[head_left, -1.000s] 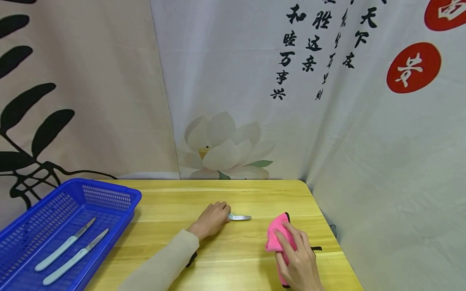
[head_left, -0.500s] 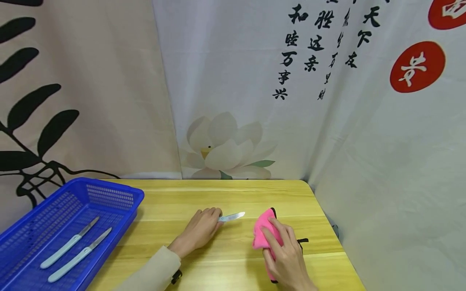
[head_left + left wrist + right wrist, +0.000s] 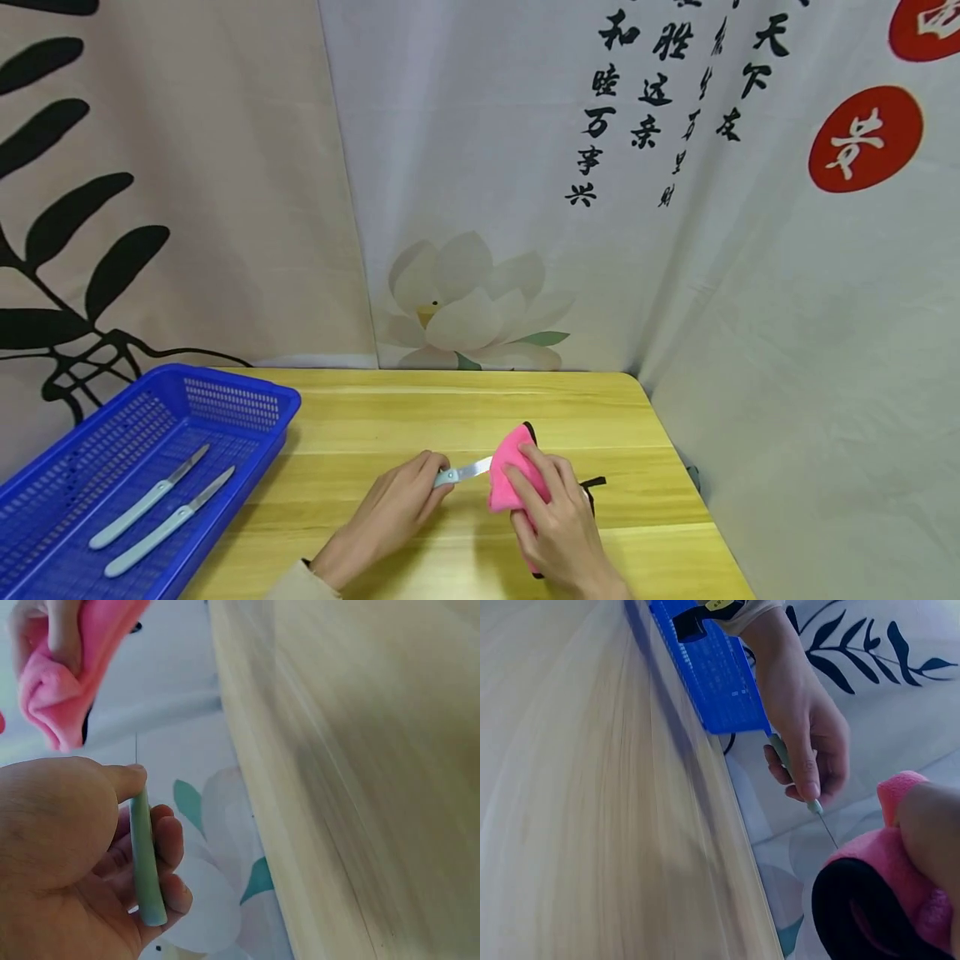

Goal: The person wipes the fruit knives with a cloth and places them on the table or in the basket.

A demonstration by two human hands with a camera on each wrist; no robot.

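My left hand (image 3: pixel 401 504) grips a small knife by its pale green handle (image 3: pixel 146 862), the thumb laid along it. The knife's blade (image 3: pixel 474 468) points right, its tip at the edge of a pink cloth (image 3: pixel 517 471); whether they touch I cannot tell. My right hand (image 3: pixel 558 517) holds that folded cloth, which has black edging and a black loop (image 3: pixel 594 483). In the right wrist view the blade shows edge-on as a thin line near the cloth (image 3: pixel 877 855). Both hands are above the table (image 3: pixel 420 400).
A blue plastic basket (image 3: pixel 281 408) stands at the left of the table. Inside lie two more knives with pale handles, one knife (image 3: pixel 150 500) beside the other knife (image 3: pixel 171 525). A printed curtain (image 3: pixel 480 167) hangs behind the table and along its right side.
The left hand has drawn back toward me with the knife, lifting it off the table area. The right hand has moved left with the cloth, bringing it up to the blade tip.
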